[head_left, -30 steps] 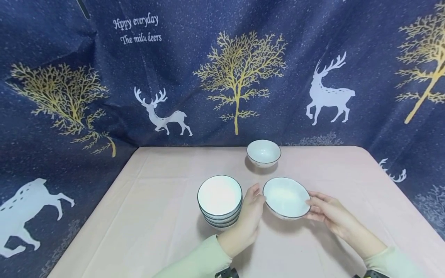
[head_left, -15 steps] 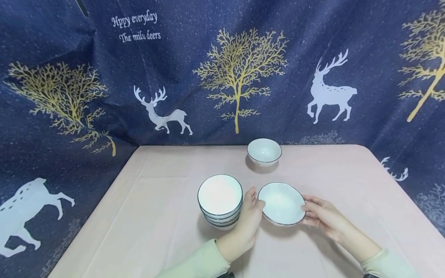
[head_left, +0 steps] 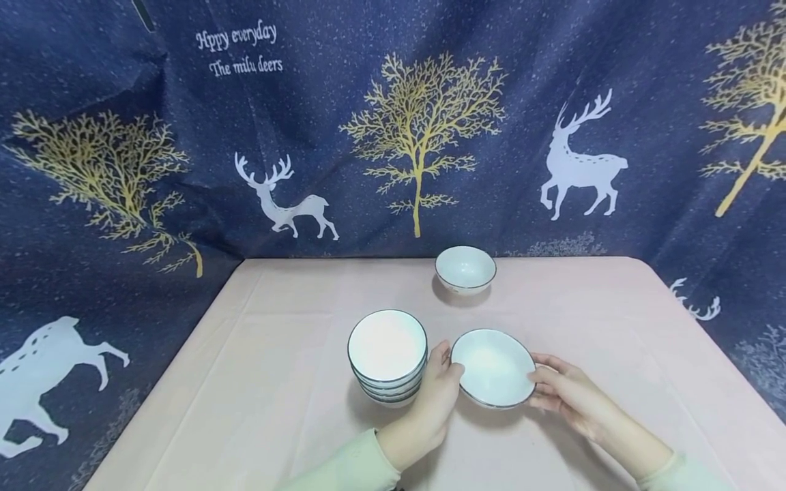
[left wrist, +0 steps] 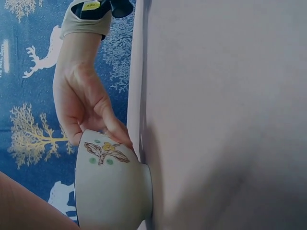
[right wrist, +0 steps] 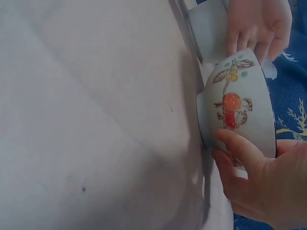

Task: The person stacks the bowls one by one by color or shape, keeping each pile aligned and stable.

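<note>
My left hand (head_left: 431,402) and right hand (head_left: 571,395) hold a white bowl (head_left: 494,368) from opposite sides, each thumb at its dark rim. In the right wrist view, fingers of my right hand (right wrist: 259,182) lie along the outer wall of the bowl (right wrist: 240,105), which bears red and orange figures and a leafy branch. From the left wrist view, the bowl (left wrist: 112,187) is upright with its foot close to the cloth; whether it touches is unclear. Left of my left hand stands a stack of similar bowls (head_left: 388,348), its back partly seen in the right wrist view.
Another white bowl (head_left: 465,271) stands alone near the far edge of the table. Pale pink cloth (head_left: 276,382) covers the table. A dark blue hanging cloth (head_left: 368,136) with deer and trees rises behind and at the sides.
The held bowl has come nearer to me and slightly left, my right hand moving along with it. My left hand has shifted only a little. The stack and far bowl stay put.
</note>
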Demonstrator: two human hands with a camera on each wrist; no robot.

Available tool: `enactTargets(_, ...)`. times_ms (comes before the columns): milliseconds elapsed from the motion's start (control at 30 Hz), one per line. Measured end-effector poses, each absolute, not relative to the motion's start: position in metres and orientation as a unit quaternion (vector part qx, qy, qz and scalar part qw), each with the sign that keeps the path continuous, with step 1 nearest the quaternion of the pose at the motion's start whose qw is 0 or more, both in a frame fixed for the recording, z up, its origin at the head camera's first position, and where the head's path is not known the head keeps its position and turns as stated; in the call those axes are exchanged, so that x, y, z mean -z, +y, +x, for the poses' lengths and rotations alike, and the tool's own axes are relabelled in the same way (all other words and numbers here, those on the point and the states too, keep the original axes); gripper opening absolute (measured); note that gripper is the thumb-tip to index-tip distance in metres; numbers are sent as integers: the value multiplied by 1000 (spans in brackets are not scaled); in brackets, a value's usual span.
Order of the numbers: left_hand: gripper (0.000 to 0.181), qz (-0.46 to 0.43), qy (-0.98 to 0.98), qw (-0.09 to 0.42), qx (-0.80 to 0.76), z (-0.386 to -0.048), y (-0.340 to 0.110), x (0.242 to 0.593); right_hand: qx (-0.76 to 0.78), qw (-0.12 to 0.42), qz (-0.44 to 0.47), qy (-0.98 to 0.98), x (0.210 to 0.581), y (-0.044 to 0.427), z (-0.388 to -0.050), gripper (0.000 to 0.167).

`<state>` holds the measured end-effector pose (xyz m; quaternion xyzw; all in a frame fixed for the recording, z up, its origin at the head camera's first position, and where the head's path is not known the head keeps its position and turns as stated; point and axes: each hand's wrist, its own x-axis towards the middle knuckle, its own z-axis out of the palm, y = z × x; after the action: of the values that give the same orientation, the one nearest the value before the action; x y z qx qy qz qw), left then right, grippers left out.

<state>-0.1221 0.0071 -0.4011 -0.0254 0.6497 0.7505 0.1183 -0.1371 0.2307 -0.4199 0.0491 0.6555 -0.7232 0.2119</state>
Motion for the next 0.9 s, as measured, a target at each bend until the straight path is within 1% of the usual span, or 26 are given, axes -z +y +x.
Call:
enactTargets(133,62,-30,653,118,-748,-121,5,403,718,219,40,659,421,232,-137,74)
enactTargets(300,61,-21,643,132,-754,-121,3,407,701,230,22,674,421,236,-139,76)
enactTargets(467,61,-18,636,141,-759,-123,2,409,692,246,-28,679,419,242,-144,75)
enactTargets(733,63,-28,633,150,-759,-123,3,412,694,269,-100,661,417,254,-151,58)
enactTargets(900,65,-41,617,163,-769,-123,4,416,683,306,-143,647,414,266,-158,55)
